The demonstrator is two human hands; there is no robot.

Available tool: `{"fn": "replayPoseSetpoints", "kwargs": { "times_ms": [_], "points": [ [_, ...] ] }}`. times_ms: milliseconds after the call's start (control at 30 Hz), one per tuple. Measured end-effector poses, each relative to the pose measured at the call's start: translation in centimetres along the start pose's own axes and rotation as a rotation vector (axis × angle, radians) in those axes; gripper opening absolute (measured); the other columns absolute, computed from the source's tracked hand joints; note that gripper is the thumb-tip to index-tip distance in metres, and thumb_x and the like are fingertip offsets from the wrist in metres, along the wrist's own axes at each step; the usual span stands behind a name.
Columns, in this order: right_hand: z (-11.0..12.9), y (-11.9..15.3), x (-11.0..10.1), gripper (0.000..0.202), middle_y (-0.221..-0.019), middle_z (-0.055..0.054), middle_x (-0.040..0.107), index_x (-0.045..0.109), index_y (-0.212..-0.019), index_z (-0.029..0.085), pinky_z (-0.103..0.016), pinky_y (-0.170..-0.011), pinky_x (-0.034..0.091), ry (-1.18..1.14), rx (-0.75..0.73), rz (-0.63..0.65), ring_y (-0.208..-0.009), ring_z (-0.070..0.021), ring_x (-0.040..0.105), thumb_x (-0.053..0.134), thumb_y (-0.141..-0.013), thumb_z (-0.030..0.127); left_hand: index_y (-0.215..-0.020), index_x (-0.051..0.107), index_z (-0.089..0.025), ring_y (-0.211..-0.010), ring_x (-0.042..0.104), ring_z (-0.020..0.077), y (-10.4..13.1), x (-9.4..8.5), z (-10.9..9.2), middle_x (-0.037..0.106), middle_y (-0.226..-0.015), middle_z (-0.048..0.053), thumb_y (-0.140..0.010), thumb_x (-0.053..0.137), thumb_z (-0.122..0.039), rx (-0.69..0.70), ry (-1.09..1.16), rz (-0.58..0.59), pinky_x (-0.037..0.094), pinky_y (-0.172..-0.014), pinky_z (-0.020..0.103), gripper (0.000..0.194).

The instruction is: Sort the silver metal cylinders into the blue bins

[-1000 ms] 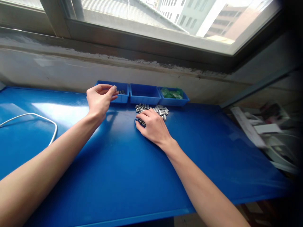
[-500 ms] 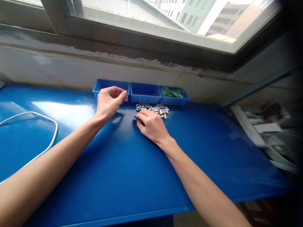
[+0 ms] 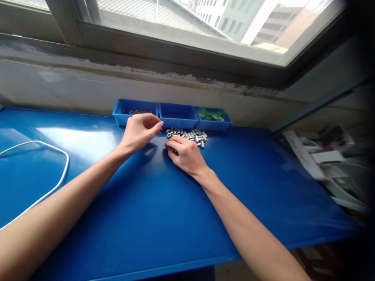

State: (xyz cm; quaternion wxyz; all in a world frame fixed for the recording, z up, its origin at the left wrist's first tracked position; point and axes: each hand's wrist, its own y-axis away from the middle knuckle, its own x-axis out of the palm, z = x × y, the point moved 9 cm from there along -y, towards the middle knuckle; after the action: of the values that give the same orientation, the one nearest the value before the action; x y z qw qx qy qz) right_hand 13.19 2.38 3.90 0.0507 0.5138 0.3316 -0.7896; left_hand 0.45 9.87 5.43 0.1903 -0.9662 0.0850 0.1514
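Observation:
My left hand (image 3: 141, 132) hovers just in front of the left blue bin (image 3: 120, 118), thumb and fingertips drawn together in a pinch. Anything between those fingertips is too small or hidden to make out. Small metal pieces (image 3: 137, 112) lie inside that bin. My right hand (image 3: 187, 155) rests on the table at the near edge of a pile of short silver metal pieces (image 3: 199, 136). Its fingers curl down around a small metal piece (image 3: 175, 152), mostly covered by the fingers and thumb.
Beside the left bin stand a middle blue bin (image 3: 178, 122) and a right blue bin (image 3: 215, 125) holding green plastic (image 3: 211, 114). A white cable (image 3: 66, 164) loops over the blue table (image 3: 152, 218) at left. Wall and window (image 3: 164, 39) rise behind.
My left hand has moved down and right, away from over the left bin towards the pile, uncovering the metal pieces inside. The right hand stays at the pile. The view has shifted slightly.

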Motion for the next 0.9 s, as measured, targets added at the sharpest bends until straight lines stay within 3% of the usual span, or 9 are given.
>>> {"fn": "replayPoseSetpoints", "kwargs": {
  "times_ms": [200, 300, 400, 500, 700, 800, 900],
  "points": [
    [-0.7, 0.0, -1.7, 0.020, -0.099, -0.006, 0.076, 0.075, -0.088, 0.019, -0.032, -0.088, 0.056, -0.170, 0.066, -0.171, -0.092, -0.0210, 0.072, 0.060, -0.085, 0.007, -0.086, 0.075, -0.014, -0.075, 0.074, 0.0223, 0.1, 0.6, 0.3, 0.077, -0.080, 0.008, -0.081, 0.071, -0.044, -0.013, -0.042, 0.087, 0.058, -0.071, 0.028, 0.030],
    [-2.5, 0.3, -2.8, 0.013, -0.090, -0.003, 0.077, 0.075, -0.084, 0.020, -0.030, -0.082, 0.059, -0.417, 0.225, -0.312, -0.082, -0.0186, 0.073, 0.066, -0.081, 0.011, -0.098, 0.078, -0.015, -0.089, 0.075, 0.0242, 0.3, 1.5, 0.3, 0.079, -0.096, 0.008, -0.082, 0.070, -0.042, -0.011, -0.023, 0.195, 0.058, -0.078, 0.029, 0.032],
    [-4.6, 0.8, -2.6, 0.007, -0.086, -0.003, 0.078, 0.075, -0.085, 0.019, -0.030, -0.076, 0.061, -0.625, 0.404, -0.356, -0.076, -0.0184, 0.074, 0.071, -0.080, 0.020, -0.109, 0.077, -0.017, -0.098, 0.074, 0.0232, 0.9, 3.0, -0.2, 0.078, -0.108, 0.007, -0.085, 0.066, -0.035, 0.022, -0.010, 0.354, 0.058, -0.085, 0.028, 0.032],
    [-5.0, 0.9, -2.9, 0.007, -0.085, -0.003, 0.078, 0.075, -0.083, 0.019, -0.030, -0.074, 0.060, -0.533, 0.420, -0.325, -0.073, -0.0182, 0.073, 0.071, -0.078, 0.020, -0.107, 0.079, -0.018, -0.091, 0.074, 0.0208, 1.5, 3.9, -0.6, 0.079, -0.103, 0.005, -0.084, 0.065, -0.029, 0.124, -0.141, 0.430, 0.057, -0.080, 0.026, 0.029],
    [-3.4, 0.4, -3.9, 0.014, -0.084, -0.002, 0.077, 0.075, -0.084, 0.021, -0.029, -0.075, 0.057, -0.247, 0.262, -0.245, -0.073, -0.0172, 0.070, 0.066, -0.078, 0.011, -0.100, 0.080, -0.018, -0.088, 0.072, 0.0193, 2.2, 4.8, -1.1, 0.077, -0.100, 0.006, -0.084, 0.064, -0.022, 0.392, -0.359, 0.485, 0.053, -0.080, 0.027, 0.022],
    [-3.3, 0.4, -3.7, 0.014, -0.085, -0.003, 0.076, 0.075, -0.086, 0.020, -0.028, -0.071, 0.056, -0.247, 0.245, -0.215, -0.072, -0.0167, 0.069, 0.064, -0.080, 0.012, -0.101, 0.078, -0.018, -0.088, 0.069, 0.0201, 2.1, 4.4, -1.0, 0.075, -0.099, 0.007, -0.087, 0.063, -0.023, 0.430, -0.425, 0.426, 0.053, -0.081, 0.030, 0.022],
    [-3.3, 0.5, -3.2, 0.014, -0.087, -0.003, 0.075, 0.075, -0.088, 0.020, -0.029, -0.074, 0.055, -0.248, 0.229, -0.194, -0.073, -0.0165, 0.069, 0.064, -0.082, 0.013, -0.111, 0.076, -0.018, -0.104, 0.064, 0.0264, 2.1, 4.1, -1.1, 0.071, -0.113, 0.010, -0.089, 0.062, -0.029, 0.484, -0.557, 0.363, 0.052, -0.091, 0.037, 0.028]
  ]
}}
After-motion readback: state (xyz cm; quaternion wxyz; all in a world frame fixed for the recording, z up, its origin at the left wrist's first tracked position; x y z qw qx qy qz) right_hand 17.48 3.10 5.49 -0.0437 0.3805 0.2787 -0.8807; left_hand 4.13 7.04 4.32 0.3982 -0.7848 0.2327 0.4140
